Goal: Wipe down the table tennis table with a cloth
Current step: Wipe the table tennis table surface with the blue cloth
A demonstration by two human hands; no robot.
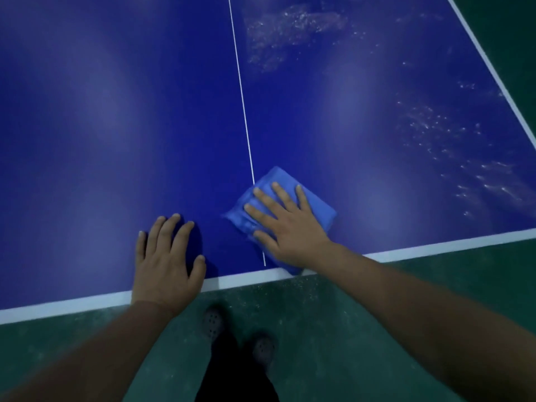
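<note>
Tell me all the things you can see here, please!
table tennis table: one, dark blue with white edge lines, fills most of the view
centre line: one, white, runs from the far side down to the cloth
cloth: one, blue, folded, near the table's close edge, just right of the centre line
white specks: several patches, on the table's right half
floor: green, dusty, below the table edge
shoes: two, dark with holes, on the floor
left hand: flat on the table
right hand: flat, pressing the cloth
</note>
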